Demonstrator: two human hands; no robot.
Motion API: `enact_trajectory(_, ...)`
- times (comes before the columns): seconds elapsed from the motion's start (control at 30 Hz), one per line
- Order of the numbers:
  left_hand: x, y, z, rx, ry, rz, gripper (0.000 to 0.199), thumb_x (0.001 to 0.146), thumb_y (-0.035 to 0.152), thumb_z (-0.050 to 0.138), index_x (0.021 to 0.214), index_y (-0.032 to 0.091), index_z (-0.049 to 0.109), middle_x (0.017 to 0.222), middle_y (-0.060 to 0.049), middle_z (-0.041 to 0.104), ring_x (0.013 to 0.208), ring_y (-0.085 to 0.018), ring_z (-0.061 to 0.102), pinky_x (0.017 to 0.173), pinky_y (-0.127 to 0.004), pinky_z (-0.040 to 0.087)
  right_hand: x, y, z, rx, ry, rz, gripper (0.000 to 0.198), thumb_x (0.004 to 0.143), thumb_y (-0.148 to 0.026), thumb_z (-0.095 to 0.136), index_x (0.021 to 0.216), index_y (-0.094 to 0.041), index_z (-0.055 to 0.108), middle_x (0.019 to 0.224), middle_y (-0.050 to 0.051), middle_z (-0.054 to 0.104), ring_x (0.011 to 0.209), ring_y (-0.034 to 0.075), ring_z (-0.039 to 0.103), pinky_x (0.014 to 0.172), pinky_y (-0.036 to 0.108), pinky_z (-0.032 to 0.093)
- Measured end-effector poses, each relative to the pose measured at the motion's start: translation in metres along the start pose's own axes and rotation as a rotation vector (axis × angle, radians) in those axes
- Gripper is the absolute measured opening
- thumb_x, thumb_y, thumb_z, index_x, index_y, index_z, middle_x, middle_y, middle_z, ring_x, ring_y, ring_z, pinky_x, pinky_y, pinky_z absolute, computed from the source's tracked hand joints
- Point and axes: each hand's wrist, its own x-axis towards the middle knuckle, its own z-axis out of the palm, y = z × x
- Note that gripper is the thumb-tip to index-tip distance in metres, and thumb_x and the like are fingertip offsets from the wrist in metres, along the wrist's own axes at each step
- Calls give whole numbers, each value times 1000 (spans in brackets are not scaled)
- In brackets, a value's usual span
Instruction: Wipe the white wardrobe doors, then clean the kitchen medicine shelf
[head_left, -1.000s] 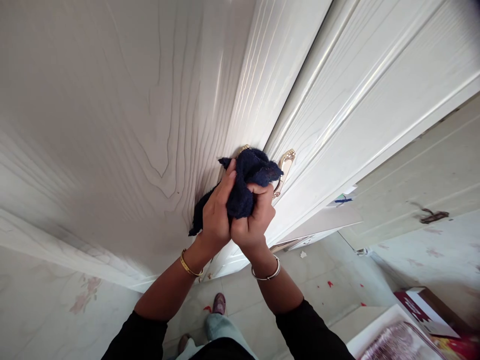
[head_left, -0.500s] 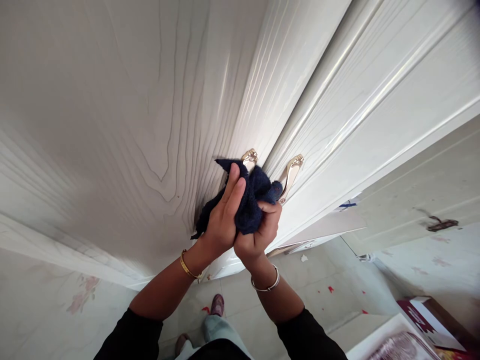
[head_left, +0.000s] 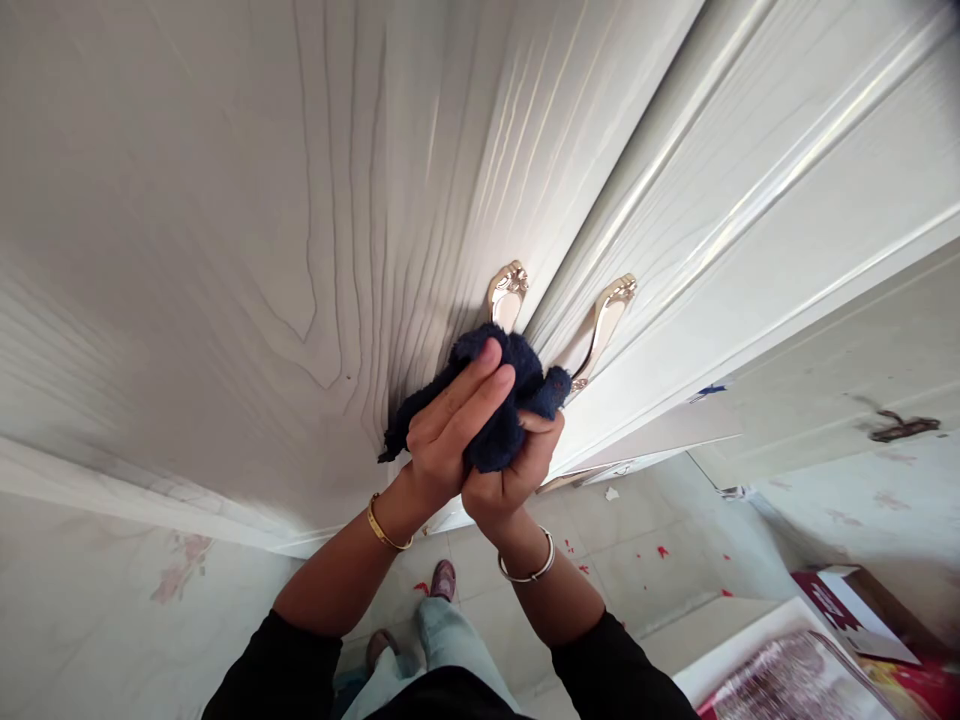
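Observation:
A bunched dark navy cloth [head_left: 499, 430] is held in both hands against a pale wood-grain wardrobe door [head_left: 330, 250]. My left hand [head_left: 450, 430] presses the cloth around the lower part of a gold handle [head_left: 508, 290], whose ornate upper end shows above the fabric. Gripping the cloth's right side, my right hand [head_left: 517, 465] is closed with its thumb and fingers wrapped in. Just right of it, a second gold handle [head_left: 609, 315] sits on the neighbouring door [head_left: 720, 210], its lower end close to the cloth.
Below lies a tiled floor [head_left: 622, 540] with scattered red scraps. At the lower right stand a white surface with a patterned package [head_left: 795, 680] and an open box [head_left: 862, 610]. A dark handle [head_left: 904, 428] is on furniture to the right. Floral wallpaper [head_left: 180, 570] covers the left wall.
Both hands and the cloth have slid down along the left handle, baring more of its upper end. The cloth's upper left corner has folded in. The view has shifted slightly.

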Motion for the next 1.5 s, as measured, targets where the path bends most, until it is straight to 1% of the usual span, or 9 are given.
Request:
enact_trajectory(0.1, -12, -4, -2, -31, 92, 103, 50, 102, 15, 59, 151, 27, 53, 146, -4, 65, 127, -19, 68, 104, -28, 62, -18, 5, 3, -12, 19, -23, 23, 84, -13, 53, 104, -24, 55, 91, 1, 53, 75, 15, 58, 62, 29, 51)
enact_trajectory(0.33, -33, -5, -9, -13, 105, -20, 55, 99, 6, 60, 149, 29, 56, 134, -1, 72, 120, -20, 71, 91, -24, 67, -44, 15, 11, 33, 69, 38, 14, 89, -13, 55, 99, -23, 57, 88, 2, 59, 75, 15, 63, 66, 28, 53)
enact_trajectory(0.47, -39, -5, -12, 61, 120, 11, 51, 99, 9, 62, 146, 26, 58, 134, -4, 73, 122, -22, 71, 96, -31, 65, -53, 16, 11, 45, 97, 135, 12, 86, -15, 62, 94, -24, 60, 83, -2, 60, 68, 13, 63, 59, 24, 51)
enact_trajectory(0.67, -31, -6, -5, 105, 214, 25, 45, 92, 6, 69, 134, 24, 67, 112, -3, 79, 103, -18, 78, 87, -30, 65, -35, 12, 14, 159, 212, 300, 16, 82, -15, 70, 86, -24, 57, 74, -7, 52, 60, 8, 54, 53, 18, 43)
enact_trajectory(0.83, -16, -5, 0, 94, 283, 24, 26, 89, 12, 74, 114, 21, 72, 94, -1, 79, 79, -15, 75, 69, -28, 62, -6, 2, 17, 202, 256, 284, 21, 83, -16, 72, 79, -22, 51, 69, -8, 47, 59, 7, 46, 56, 19, 40)
enact_trajectory(1.0, -8, 1, -1, 88, 262, -106, 12, 88, 12, 74, 94, 21, 70, 83, 4, 75, 71, -12, 71, 64, -26, 58, 5, -10, 18, 156, 225, 287, 20, 88, -22, 67, 80, -23, 49, 72, -6, 47, 62, 9, 47, 57, 22, 40)
enact_trajectory(1.13, -12, 3, -1, 52, 226, -92, 21, 88, 13, 74, 106, 22, 69, 92, 1, 75, 79, -14, 71, 70, -28, 59, -5, -8, 18, 107, 225, 292, 22, 88, -18, 66, 79, -23, 47, 71, -6, 45, 60, 10, 45, 56, 23, 40)
enact_trajectory(1.33, -33, -1, -12, 78, 145, -61, 39, 90, 11, 71, 127, 24, 65, 112, -2, 77, 103, -17, 76, 89, -32, 62, -33, 6, 18, 122, 196, 235, 18, 90, -19, 66, 84, -24, 51, 76, -3, 46, 63, 11, 51, 54, 24, 41)
enact_trajectory(1.5, -50, -12, -13, 34, 153, -7, 52, 91, 3, 63, 139, 24, 59, 124, -4, 76, 114, -19, 75, 94, -34, 65, -12, 1, 21, 119, 274, 200, 18, 89, -21, 66, 89, -24, 49, 85, -1, 44, 72, 12, 53, 60, 24, 45)
